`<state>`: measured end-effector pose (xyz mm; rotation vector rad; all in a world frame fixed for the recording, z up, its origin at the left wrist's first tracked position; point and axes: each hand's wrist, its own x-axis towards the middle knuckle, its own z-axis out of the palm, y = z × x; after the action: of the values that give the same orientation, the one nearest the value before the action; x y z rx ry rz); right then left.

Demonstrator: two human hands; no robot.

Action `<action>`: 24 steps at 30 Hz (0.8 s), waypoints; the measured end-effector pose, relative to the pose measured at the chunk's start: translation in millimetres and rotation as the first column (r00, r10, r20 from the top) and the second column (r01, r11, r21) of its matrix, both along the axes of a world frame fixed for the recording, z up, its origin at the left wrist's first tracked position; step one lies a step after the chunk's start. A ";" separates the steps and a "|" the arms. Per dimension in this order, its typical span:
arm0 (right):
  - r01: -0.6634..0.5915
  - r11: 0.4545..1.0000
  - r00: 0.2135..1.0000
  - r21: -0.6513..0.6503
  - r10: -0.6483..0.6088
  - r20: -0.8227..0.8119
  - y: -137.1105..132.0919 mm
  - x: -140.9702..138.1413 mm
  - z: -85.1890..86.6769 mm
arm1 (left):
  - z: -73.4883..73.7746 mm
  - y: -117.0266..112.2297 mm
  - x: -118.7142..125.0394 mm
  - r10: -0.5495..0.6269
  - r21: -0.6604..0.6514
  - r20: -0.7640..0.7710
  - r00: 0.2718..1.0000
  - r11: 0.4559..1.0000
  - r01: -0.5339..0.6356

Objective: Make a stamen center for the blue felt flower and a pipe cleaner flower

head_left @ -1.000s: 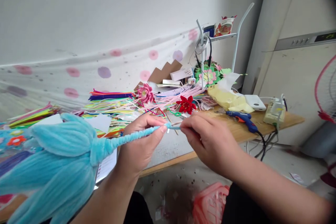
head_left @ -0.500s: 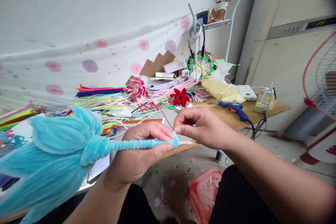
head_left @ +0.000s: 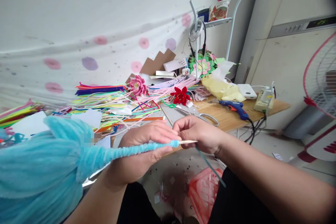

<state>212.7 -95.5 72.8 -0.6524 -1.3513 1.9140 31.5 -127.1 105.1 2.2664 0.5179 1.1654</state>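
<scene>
A large light-blue fuzzy flower (head_left: 39, 171) fills the lower left, with its petals partly cut off by the frame's edge. Its stem, a thin wooden stick wrapped in blue pipe cleaner (head_left: 136, 149), runs to the right across my left hand (head_left: 131, 168). The fingers and thumb of that hand close around the wrapped part. Bare wood of the stick (head_left: 188, 142) shows past the wrapping. Beside this tip, my right hand (head_left: 199, 133) is pinched closed on the pipe cleaner, and a loose blue end (head_left: 210, 166) hangs below it.
Bundles of coloured pipe cleaners (head_left: 99, 91), a pink flower (head_left: 138, 85), a red flower (head_left: 180, 96) and scissors (head_left: 208, 119) lie on the table (head_left: 275, 106). A blue glue gun (head_left: 235, 107) rests at the right. A red plastic stool (head_left: 203, 192) stands below; a fan (head_left: 322, 77) is far right.
My right hand has come round the stem with the pipe cleaner, whose loose end now hangs below. The blue flower has shifted down and left. The scissors have come into view.
</scene>
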 end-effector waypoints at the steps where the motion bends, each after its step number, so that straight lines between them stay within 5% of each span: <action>1: -0.020 1.000 1.000 -0.015 0.020 -0.005 1.5 -1.0 -2.6 | -1.0 -0.1 0.2 0.019 -0.010 0.017 1.000 1.000 -0.019; 5: -0.028 1.000 0.999 0.014 0.028 -0.027 3.3 -6.7 -12.8 | -7.1 1.0 -0.4 0.126 -0.011 0.185 0.975 0.992 -0.127; 8: 0.017 0.952 0.992 0.306 -0.056 0.116 -4.9 -9.0 -11.8 | -12.3 4.6 -6.2 0.211 0.009 0.264 0.941 0.975 -0.222; 9: 0.027 0.880 0.977 0.475 -0.124 0.175 -9.4 -8.2 -9.0 | -13.8 5.9 -9.5 0.246 0.012 0.271 0.931 0.966 -0.259; 11: 0.030 0.623 0.931 0.781 -0.301 0.205 -19.1 -3.7 -0.9 | -15.9 7.7 -16.8 0.304 0.018 0.271 0.913 0.947 -0.321; 13: 0.037 0.351 0.891 0.935 -0.435 0.128 -27.0 3.0 8.7 | -16.7 7.7 -22.9 0.333 0.032 0.237 0.913 0.936 -0.350; 14: 0.041 0.257 0.875 0.965 -0.476 0.090 -29.5 6.3 13.2 | -16.7 6.9 -24.7 0.333 0.043 0.205 0.920 0.937 -0.348; 17: 0.060 0.120 0.822 0.991 -0.569 0.019 -30.4 13.8 23.2 | -15.6 2.8 -24.2 0.289 0.050 0.095 0.953 0.954 -0.294; 20: 0.111 0.122 0.801 0.986 -0.598 -0.016 -23.6 17.4 26.6 | -14.5 -0.8 -18.0 0.175 -0.023 0.039 0.984 0.984 -0.174; 22: 0.134 0.221 0.816 0.966 -0.577 0.018 -17.1 19.1 25.7 | -14.9 -1.2 -14.3 0.073 -0.104 0.032 0.997 0.992 -0.069; 24: 0.140 0.375 0.839 0.916 -0.537 0.092 -10.6 20.8 23.2 | -16.9 0.3 -12.4 0.002 -0.169 0.033 0.999 0.986 0.004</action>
<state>233.5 -106.1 96.0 -0.6717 -2.0048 0.5014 19.1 -126.8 88.2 2.0997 0.5805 1.1126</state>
